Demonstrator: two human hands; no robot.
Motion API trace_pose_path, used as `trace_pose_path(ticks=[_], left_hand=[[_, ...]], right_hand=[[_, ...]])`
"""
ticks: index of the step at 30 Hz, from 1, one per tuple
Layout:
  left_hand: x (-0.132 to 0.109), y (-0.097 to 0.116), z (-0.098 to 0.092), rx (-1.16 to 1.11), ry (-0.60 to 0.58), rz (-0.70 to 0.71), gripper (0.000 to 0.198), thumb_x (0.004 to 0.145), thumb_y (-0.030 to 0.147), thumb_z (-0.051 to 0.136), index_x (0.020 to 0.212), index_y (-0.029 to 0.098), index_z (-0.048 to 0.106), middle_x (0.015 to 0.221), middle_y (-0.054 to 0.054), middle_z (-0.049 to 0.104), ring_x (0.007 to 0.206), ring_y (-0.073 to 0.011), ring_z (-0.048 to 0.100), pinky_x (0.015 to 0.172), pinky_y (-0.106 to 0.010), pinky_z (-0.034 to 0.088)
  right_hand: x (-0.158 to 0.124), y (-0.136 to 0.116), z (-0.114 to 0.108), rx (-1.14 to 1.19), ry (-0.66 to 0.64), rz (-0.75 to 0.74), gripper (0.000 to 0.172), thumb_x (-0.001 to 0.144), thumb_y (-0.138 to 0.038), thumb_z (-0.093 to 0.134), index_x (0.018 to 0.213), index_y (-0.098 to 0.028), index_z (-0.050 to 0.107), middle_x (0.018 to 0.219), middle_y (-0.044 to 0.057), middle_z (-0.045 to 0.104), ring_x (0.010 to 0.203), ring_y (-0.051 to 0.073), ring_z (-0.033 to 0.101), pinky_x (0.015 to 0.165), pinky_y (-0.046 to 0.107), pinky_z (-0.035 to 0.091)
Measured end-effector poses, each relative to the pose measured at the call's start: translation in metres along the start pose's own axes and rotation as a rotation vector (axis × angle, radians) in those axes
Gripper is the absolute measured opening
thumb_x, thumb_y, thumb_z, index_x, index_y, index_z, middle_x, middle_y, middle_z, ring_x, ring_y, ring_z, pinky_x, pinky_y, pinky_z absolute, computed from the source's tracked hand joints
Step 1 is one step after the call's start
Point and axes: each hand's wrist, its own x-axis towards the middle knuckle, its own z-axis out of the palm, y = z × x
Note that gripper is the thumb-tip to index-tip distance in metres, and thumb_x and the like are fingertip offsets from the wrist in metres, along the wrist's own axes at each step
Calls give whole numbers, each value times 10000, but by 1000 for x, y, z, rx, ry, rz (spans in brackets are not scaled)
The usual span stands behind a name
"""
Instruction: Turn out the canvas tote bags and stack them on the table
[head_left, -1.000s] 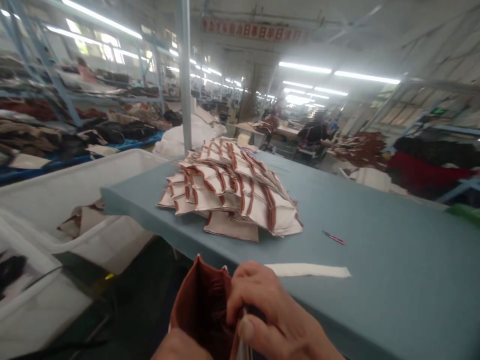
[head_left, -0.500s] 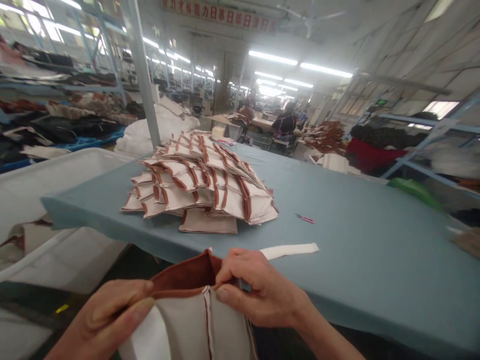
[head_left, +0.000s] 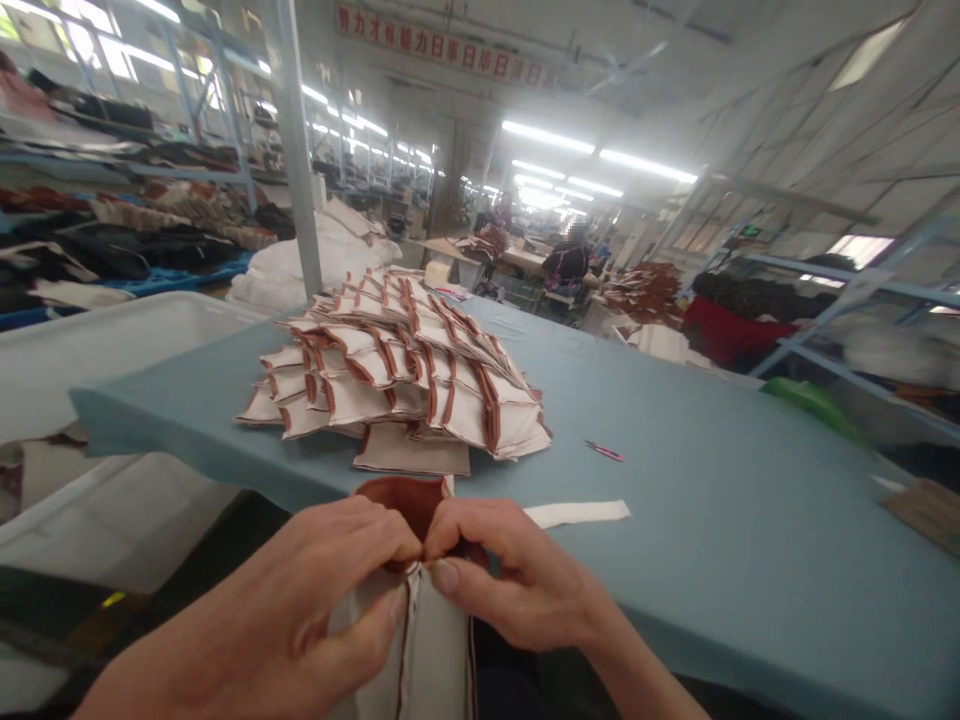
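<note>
Both my hands grip one cream fabric piece with a rust-brown lining point(head_left: 433, 640) at the near edge of the blue-grey table point(head_left: 720, 520). My left hand point(head_left: 300, 610) and my right hand point(head_left: 517, 580) are closed, pinching the brown top edge on either side of its centre seam, thumbs almost touching. Just beyond them a fanned stack of similar cream pieces with brown trim point(head_left: 397, 375) lies on the table.
A white fabric strip point(head_left: 577, 513) and a small pink clipper point(head_left: 604, 451) lie on the table to the right. White bins point(head_left: 97, 345) stand at the left. Shelves of fabric line both sides. A seated person point(head_left: 566, 262) works far behind.
My left hand has slid right along the brown edge until it meets my right hand at the seam. The fabric piece is now gathered narrow between them.
</note>
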Motion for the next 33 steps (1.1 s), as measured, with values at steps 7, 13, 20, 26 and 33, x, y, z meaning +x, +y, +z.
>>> trace_pose_path(ticks=[7,13,20,26,33], left_hand=[[29,12,7,-250,-185,-281,237,925,333,511,757,229,642,741,34,668,681,-152,615,626,-205,473],[12,-11,28,-426,-195,-428,322,942,463,583,723,231,545,696,63,485,651,-141,470,578,-222,362],[10,-9,31,-546,-210,-448,362,952,475,578,694,223,543,658,62,452,625,-139,452,583,-236,349],[2,-9,32,-312,-98,-383,335,951,391,566,672,213,619,616,55,519,586,-137,519,582,-235,363],[-1,-10,29,-369,-56,-398,349,943,413,603,660,213,644,622,41,581,602,-145,549,581,-225,403]], right_hand=[[-8,21,4,80,35,104,292,1063,-427,672,877,-215,596,791,-35,549,707,144,461,668,265,369],[-12,42,20,271,25,155,544,1059,-715,679,874,-216,567,769,-49,516,690,133,416,638,262,342],[-11,41,26,310,7,200,605,1032,-789,664,848,-225,547,737,-41,516,706,144,416,632,255,354],[-11,25,20,180,26,198,389,1067,-531,693,865,-215,589,754,-45,540,651,122,420,594,243,347],[-8,18,20,103,14,178,218,1034,-359,684,886,-215,611,753,-55,577,616,110,435,582,232,356]])
